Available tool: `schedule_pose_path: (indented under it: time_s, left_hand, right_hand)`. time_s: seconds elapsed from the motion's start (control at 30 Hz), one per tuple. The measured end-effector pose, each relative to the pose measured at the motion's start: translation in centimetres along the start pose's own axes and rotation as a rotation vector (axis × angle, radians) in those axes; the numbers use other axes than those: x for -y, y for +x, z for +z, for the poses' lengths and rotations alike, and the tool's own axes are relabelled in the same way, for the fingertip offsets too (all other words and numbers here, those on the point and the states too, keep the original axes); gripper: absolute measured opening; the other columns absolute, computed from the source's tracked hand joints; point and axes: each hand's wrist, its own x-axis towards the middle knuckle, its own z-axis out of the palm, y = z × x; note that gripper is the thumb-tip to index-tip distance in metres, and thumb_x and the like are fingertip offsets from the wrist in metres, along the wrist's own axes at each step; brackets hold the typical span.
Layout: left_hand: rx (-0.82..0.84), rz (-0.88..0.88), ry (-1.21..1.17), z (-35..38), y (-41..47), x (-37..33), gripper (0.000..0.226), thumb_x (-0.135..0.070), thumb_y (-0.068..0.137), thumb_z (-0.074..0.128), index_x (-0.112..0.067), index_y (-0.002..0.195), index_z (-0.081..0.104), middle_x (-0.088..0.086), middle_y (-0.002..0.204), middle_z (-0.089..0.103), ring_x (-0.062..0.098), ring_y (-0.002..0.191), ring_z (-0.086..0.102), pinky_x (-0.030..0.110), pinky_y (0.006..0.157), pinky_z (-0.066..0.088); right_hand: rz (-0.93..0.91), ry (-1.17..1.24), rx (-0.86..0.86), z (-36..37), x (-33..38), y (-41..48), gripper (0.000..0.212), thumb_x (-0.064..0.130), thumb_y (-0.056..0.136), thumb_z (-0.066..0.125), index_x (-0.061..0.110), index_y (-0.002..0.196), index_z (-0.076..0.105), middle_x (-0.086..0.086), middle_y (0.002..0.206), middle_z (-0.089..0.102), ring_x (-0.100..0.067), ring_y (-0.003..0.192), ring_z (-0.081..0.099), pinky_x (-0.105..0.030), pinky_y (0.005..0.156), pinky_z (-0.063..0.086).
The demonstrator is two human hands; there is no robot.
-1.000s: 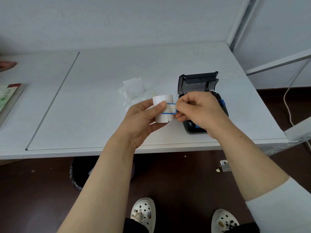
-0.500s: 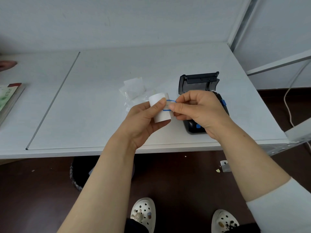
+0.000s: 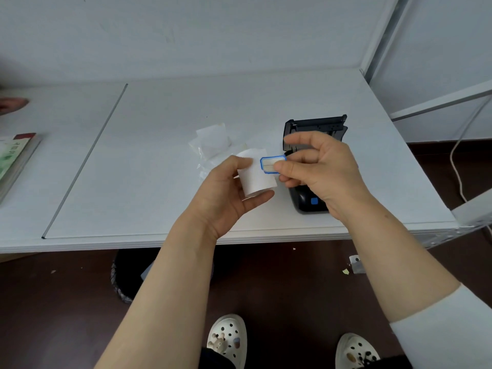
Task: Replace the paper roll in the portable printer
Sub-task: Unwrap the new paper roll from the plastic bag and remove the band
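Note:
My left hand (image 3: 229, 193) holds a white paper roll (image 3: 254, 177) above the front part of the table. My right hand (image 3: 322, 171) pinches a small blue-bordered label (image 3: 270, 164) at the roll's right side; the label stands partly off the roll. Behind my right hand sits the black portable printer (image 3: 308, 201), its lid (image 3: 316, 126) raised upright. My right hand hides most of the printer's paper bay.
A crumpled clear wrapper with a white slip (image 3: 211, 142) lies just behind the roll. A book (image 3: 14, 158) lies at the far left of the white table (image 3: 159, 115). Another person's fingers (image 3: 12, 105) show at the left edge. A cable (image 3: 458, 166) hangs at the right.
My right hand has pulled the blue-bordered label away from the roll and to the right, with its fingers now spread. The left hand has tilted the roll slightly.

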Motion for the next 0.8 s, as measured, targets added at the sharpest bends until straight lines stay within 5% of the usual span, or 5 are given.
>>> schedule_pose_path:
  time_s: [0.1, 0.23, 0.5, 0.8]
  left_hand:
    - [-0.019, -0.012, 0.008, 0.15, 0.19, 0.26, 0.026, -0.019, 0.086, 0.051, -0.009, 0.107, 0.061, 0.013, 0.106, 0.061, 0.029, 0.099, 0.060, 0.039, 0.079, 0.058]
    - [-0.096, 0.012, 0.087, 0.45, 0.37, 0.32, 0.020, -0.029, 0.087, 0.059, -0.012, 0.093, 0.067, 0.010, 0.096, 0.066, 0.026, 0.091, 0.066, 0.035, 0.073, 0.059]
    - [-0.132, 0.038, 0.112, 0.53, 0.31, 0.42, 0.027, -0.032, 0.088, 0.059, -0.006, 0.093, 0.066, 0.009, 0.084, 0.070, 0.019, 0.076, 0.072, 0.035, 0.073, 0.060]
    - [-0.157, 0.041, 0.097, 0.47, 0.27, 0.23, 0.031, -0.034, 0.087, 0.061, -0.004, 0.093, 0.065, 0.013, 0.094, 0.068, 0.021, 0.081, 0.071, 0.032, 0.070, 0.060]
  right_hand:
    - [-0.027, -0.067, 0.029, 0.23, -0.09, -0.07, 0.019, 0.001, 0.076, 0.070, 0.013, 0.091, 0.069, -0.003, 0.067, 0.069, -0.005, 0.049, 0.061, -0.018, 0.054, 0.055]
    - [-0.081, -0.131, 0.056, 0.72, -0.07, -0.17, 0.016, 0.003, 0.075, 0.071, 0.018, 0.072, 0.068, -0.002, 0.064, 0.068, -0.003, 0.050, 0.061, -0.020, 0.054, 0.053]
    - [-0.140, -0.104, 0.079, 0.98, -0.20, -0.38, 0.016, -0.001, 0.076, 0.069, 0.013, 0.072, 0.066, -0.012, 0.070, 0.068, -0.024, 0.064, 0.066, -0.021, 0.054, 0.055]
    - [-0.152, -0.085, 0.085, 0.84, -0.14, -0.45, 0.015, 0.001, 0.075, 0.071, 0.015, 0.072, 0.067, -0.006, 0.072, 0.069, -0.019, 0.064, 0.068, -0.021, 0.060, 0.057]
